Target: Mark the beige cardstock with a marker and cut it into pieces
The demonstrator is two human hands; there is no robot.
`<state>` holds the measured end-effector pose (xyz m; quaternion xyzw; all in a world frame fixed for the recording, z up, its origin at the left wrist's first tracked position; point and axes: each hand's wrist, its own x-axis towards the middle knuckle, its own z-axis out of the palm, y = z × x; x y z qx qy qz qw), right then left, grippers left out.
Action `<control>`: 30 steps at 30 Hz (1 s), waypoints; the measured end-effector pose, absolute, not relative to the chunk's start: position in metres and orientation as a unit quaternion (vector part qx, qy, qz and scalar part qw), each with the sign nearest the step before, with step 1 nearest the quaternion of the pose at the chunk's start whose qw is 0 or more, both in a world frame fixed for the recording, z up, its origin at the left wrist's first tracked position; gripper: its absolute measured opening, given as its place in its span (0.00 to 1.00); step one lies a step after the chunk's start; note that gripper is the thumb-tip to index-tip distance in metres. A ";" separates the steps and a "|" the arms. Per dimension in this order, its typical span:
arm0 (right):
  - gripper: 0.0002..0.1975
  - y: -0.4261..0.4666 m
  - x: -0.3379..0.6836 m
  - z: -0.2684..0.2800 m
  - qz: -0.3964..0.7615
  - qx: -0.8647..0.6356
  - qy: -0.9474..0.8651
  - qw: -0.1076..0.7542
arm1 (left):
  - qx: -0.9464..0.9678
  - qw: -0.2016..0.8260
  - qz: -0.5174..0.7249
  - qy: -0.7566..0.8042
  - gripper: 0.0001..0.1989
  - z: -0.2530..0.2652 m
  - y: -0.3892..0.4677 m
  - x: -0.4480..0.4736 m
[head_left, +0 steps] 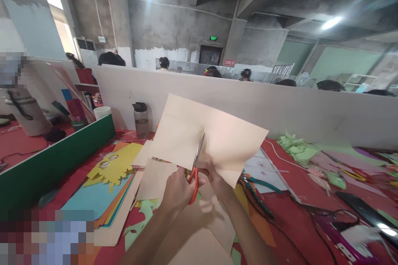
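Note:
Orange-handled scissors (194,184) are in my left hand (178,189), its fingers wrapped at the handle loops. The blades point up and away, with a large cream paper sheet (230,132) between or against them; a cut line runs up from the sheet's lower edge. My right hand (213,173) is closed on the sheet's lower edge, just right of the scissors, with some fingers hidden behind the paper. The sheet is held raised and tilted above the table. Below both hands lie more cream sheets (186,236) and green paper scraps (139,219).
Left are a yellow cutout (120,163), blue paper (99,198) and a green divider (62,161). A water bottle (141,122) stands by the white partition (298,112). Right are teal-handled pliers (258,194), cables, a dark phone (370,217) and green crumpled paper (295,149). People sit beyond.

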<state>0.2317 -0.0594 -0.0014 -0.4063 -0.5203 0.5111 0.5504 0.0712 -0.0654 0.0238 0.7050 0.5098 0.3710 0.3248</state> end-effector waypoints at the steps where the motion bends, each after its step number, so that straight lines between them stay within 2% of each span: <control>1: 0.32 -0.060 0.231 0.000 0.509 -0.406 -0.527 0.546 | 0.704 0.332 0.372 0.506 0.10 0.024 -0.065 0.071; 5: 0.34 -0.065 0.233 0.002 0.505 -0.444 -0.544 0.502 | 0.694 0.361 0.380 0.493 0.12 0.027 -0.066 0.070; 8: 0.35 -0.068 0.234 0.004 0.490 -0.470 -0.538 0.500 | 0.689 0.374 0.381 0.490 0.11 0.028 -0.067 0.071; 16: 0.39 -0.071 0.231 0.013 0.504 -0.479 -0.541 0.473 | 0.674 0.354 0.401 0.510 0.14 0.028 -0.064 0.072; 22: 0.36 -0.067 0.232 0.005 0.513 -0.477 -0.517 0.491 | 0.666 0.350 0.394 0.528 0.18 0.022 -0.062 0.073; 26: 0.36 -0.067 0.232 0.007 0.501 -0.464 -0.525 0.509 | 0.665 0.349 0.400 0.525 0.17 0.023 -0.063 0.074; 30: 0.36 -0.071 0.232 0.013 0.505 -0.480 -0.528 0.485 | 0.679 0.334 0.399 0.518 0.15 0.028 -0.066 0.072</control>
